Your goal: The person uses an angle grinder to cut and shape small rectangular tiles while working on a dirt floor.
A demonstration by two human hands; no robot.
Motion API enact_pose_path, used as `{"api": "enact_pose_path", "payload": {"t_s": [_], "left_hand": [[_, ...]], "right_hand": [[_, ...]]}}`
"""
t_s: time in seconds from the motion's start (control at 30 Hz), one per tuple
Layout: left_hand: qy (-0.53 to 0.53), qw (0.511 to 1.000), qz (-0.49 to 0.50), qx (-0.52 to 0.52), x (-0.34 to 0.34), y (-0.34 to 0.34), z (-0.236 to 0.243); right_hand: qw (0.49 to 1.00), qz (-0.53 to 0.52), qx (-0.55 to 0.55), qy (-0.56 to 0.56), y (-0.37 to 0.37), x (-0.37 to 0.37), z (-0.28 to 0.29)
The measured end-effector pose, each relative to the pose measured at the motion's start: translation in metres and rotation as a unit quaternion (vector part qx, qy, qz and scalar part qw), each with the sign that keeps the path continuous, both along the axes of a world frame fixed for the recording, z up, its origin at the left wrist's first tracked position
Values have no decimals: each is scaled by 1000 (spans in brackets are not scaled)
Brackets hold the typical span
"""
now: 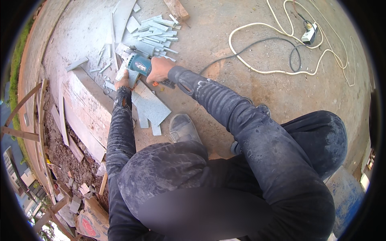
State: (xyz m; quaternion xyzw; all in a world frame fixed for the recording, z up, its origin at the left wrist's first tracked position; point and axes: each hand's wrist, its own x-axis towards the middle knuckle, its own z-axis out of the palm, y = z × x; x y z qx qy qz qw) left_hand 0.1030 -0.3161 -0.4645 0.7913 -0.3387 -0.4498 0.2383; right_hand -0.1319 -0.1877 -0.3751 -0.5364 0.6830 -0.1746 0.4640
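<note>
My right hand [161, 69] is wrapped round the rear of a teal angle grinder [138, 64], whose head points up and to the left. Just below the grinder's head, my left hand [122, 81] is closed at the edge of a small grey-green tile piece [132, 78]; its fingers are partly hidden. White dust coats both dark sleeves. A larger grey tile [150, 102] lies on the ground below the grinder, with narrower pieces under its lower edge. Past the grinder lies a heap of cut tile strips [156, 32].
A white extension cable [277, 71] loops at the right, near a power socket block [309, 34]; a dark cord runs toward the grinder. My sandalled foot [184, 127] is close to the tile. To the left are a concrete ledge [88, 96], rubble [60, 144] and wooden boards [42, 116].
</note>
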Motion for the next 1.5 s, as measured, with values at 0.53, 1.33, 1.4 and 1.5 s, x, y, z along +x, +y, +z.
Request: {"api": "enact_pose_path", "payload": {"t_s": [0.53,1.33,1.4,1.5], "left_hand": [[25,999,19,12,2,-3,-5],[27,999,21,25,-17,11,19],[29,999,16,27,-19,13,22],[31,999,19,30,-22,15,26]], "right_hand": [[1000,9,10,-1,3,-2,-3],[1000,19,15,-8,12,-8,-5],[1000,15,7,-3,15,-8,-4],[1000,13,14,-4,18,-9,-4]]}}
